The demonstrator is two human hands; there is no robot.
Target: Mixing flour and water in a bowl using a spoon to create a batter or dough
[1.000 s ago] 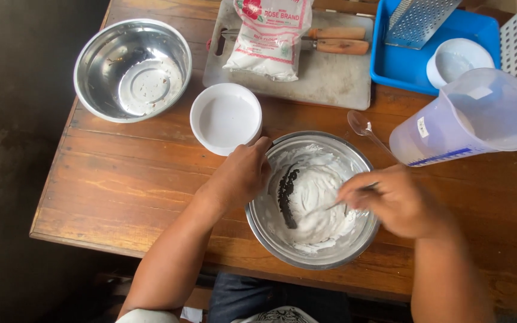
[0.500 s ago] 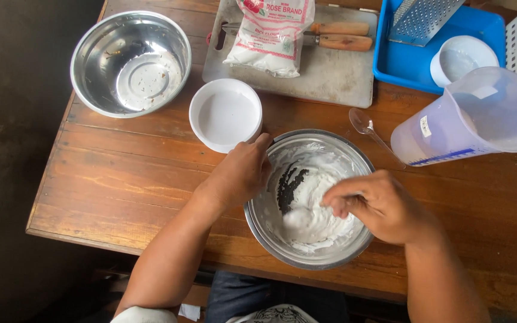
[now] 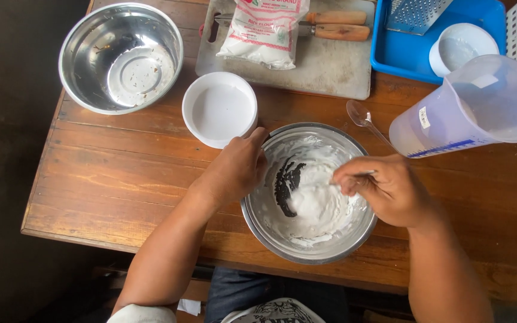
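Over the bowl [image 3: 309, 251], right hand [image 3: 384, 190] shifted rightward.

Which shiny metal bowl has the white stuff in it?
The metal bowl between the hands, at the table's near edge, holds white paste. The other metal bowl, far left, has only specks.

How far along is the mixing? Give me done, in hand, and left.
Done: white flour and liquid are in the steel mixing bowl as a wet paste; the small white bowl looks emptied. In hand: the left hand grips the bowl's rim while the right hand works a utensil through the paste. Left: a dark streak sits unblended, and paste coats the bowl's walls.
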